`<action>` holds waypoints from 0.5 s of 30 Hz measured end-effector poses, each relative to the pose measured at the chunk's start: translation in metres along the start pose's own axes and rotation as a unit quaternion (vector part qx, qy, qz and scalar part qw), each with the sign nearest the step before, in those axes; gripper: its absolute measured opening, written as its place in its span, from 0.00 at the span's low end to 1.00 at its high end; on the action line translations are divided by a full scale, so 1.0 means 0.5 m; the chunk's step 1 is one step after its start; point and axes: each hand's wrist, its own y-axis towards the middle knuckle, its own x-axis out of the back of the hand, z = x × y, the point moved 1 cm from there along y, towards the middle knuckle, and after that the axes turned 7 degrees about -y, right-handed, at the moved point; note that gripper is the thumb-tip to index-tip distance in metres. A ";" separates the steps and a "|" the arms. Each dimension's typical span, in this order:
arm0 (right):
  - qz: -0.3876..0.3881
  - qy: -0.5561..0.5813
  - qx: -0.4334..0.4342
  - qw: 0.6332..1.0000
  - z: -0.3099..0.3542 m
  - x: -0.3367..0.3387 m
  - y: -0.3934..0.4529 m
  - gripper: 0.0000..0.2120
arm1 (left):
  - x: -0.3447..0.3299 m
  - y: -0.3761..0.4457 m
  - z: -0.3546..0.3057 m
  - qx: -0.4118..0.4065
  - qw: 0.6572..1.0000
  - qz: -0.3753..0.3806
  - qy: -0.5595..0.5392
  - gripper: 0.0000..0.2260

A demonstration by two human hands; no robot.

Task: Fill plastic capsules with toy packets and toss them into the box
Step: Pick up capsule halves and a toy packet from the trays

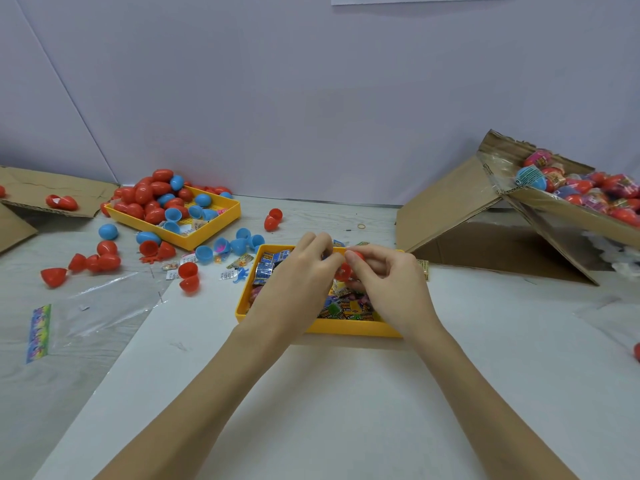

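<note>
Red plastic shows between the two hands: an open red capsule (347,268) is held over the yellow packet tray (346,330), its two halves apart. The left hand (300,271) curls its fingers at the lower half, and the right hand (388,271) pinches the upper half between thumb and fingertips (353,257). Whether a toy packet is already inside I cannot tell, since the fingers hide the opening.

The likeliest slip, as I judge it, is a packet corner caught between the rims, so the halves will not snap shut and the capsule pops open when tossed. A hard squeeze could also shoot one smooth half out of the pinch into the packets (266,268) below (easy to recover, but slow). The cardboard box (568,216) sits tilted, well off to the right, with finished capsules heaped near its low edge; a careless throw might bounce off that heap or the rim and roll away. Loose empty shells (104,258) lie scattered to the left beside a second yellow tray (207,233).
</note>
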 end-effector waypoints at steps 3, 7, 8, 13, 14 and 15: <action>-0.002 0.005 -0.005 1.000 -0.001 0.001 0.001 0.11 | -0.002 -0.001 0.000 -0.023 0.999 0.028 0.029 0.08; -0.008 0.006 -0.010 1.000 -0.002 0.001 0.001 0.11 | 0.003 -0.009 -0.001 -0.021 0.999 0.013 -0.022 0.06; -0.009 -0.001 -0.009 1.000 -0.002 0.001 0.002 0.11 | 0.005 -0.012 0.000 -0.018 0.999 0.009 -0.039 0.07; -0.004 -0.003 -0.008 1.000 -0.002 0.001 0.001 0.11 | 0.004 -0.016 0.008 -0.001 0.997 0.001 -0.077 0.15; -0.003 0.001 -0.009 1.000 -0.002 0.001 0.000 0.11 | 0.004 -0.016 0.010 0.003 0.997 -0.006 -0.082 0.16; -0.002 0.004 -0.010 1.000 -0.002 0.001 0.000 0.11 | 0.006 -0.016 0.012 0.007 0.996 -0.016 -0.089 0.17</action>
